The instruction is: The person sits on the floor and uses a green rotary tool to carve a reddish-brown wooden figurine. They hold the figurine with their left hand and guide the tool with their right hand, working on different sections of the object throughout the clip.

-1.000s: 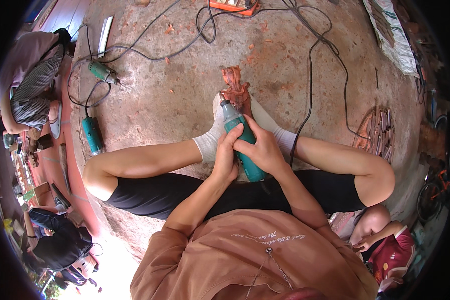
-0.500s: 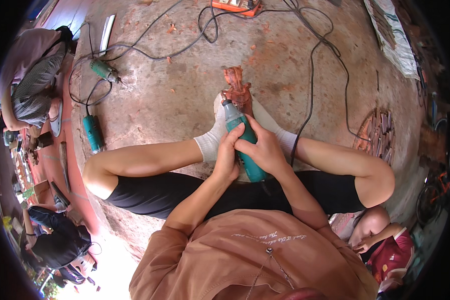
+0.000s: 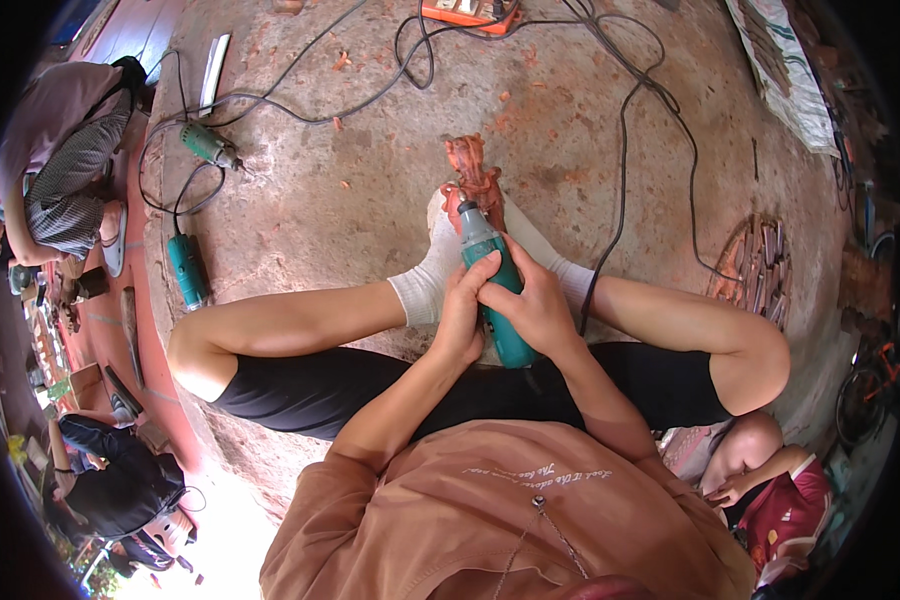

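Both my hands are wrapped round a teal and grey die grinder (image 3: pixel 510 335). My left hand (image 3: pixel 462 310) grips its left side, thumb lying across the body. From the right, my right hand (image 3: pixel 540 305) closes over it, thumb on top. The tool's dark nose points away from me, its tip at a reddish carved wooden figure (image 3: pixel 466 158). Whether the tip touches the wood I cannot tell. The figure is held between my feet in white socks (image 3: pixel 428 270), and its near end is hidden behind the grinder and hands.
Two more green power tools, one (image 3: pixel 210 146) farther and one (image 3: pixel 185 270) nearer, lie at left with black cables (image 3: pixel 305 118). An orange power strip (image 3: pixel 470 14) is at the far edge. Carving chisels (image 3: pixel 765 265) lie at right. Other people (image 3: pixel 75 150) sit left and lower right.
The grinder's tip has shifted slightly right and toward me along the figure. Both hands keep their grip and moved a little with it.
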Demonstrator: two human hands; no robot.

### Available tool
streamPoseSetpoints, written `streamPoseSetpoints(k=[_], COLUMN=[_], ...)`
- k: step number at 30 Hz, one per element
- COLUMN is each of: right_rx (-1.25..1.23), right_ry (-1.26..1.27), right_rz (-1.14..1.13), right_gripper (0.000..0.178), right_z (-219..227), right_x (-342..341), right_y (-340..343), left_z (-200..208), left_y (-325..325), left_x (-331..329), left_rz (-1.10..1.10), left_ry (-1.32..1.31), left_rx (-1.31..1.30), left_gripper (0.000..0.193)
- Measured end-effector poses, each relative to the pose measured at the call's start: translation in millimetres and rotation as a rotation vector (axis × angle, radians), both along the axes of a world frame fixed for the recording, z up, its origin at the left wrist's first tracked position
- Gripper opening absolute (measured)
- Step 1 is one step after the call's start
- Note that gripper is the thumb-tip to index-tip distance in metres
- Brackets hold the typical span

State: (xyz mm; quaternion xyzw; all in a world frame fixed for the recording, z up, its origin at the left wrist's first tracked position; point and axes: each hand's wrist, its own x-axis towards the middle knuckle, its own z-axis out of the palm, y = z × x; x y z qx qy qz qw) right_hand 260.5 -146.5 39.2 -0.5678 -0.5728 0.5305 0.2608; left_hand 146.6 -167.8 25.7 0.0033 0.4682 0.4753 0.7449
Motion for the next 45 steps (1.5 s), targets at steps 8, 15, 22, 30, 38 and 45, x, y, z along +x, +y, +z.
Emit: streamPoseSetpoints(k=[8,15,22,30,38,45], right_rx=[-0.002,-0.007,-0.019,0.007,-0.177,-0.194], right_ry=[-0.026,-0.019,-0.08,-0.014,0.102,0.109], right_rz=[0.037,0.013,0.018,0.096,0.077,0.106], right_gripper=[0.077,0.077,0.077,0.07,0.07,0.07], right_z=[-4,-6,12,32,36,32], right_x=[-5,0,6,24,23,10], right_y=[0,-2,-5,5,10,12], left_z=[-13,-5,7,10,3,1], left_y=[-4,-2,-1,5,3,-4], left_x=[-4,-1,5,4,0,-5], left_rz=[0.052,0.004,-0.063,-0.08,-0.075,0.004], left_ry=[-0.024,-0.014,-0.021,-0.087,-0.137,-0.092], left_rx=[0.007,-0.019,-0.011,0.04,0.022,-0.043], left_gripper=[0.035,0.035,0.036,0.029,0.037,0.045])
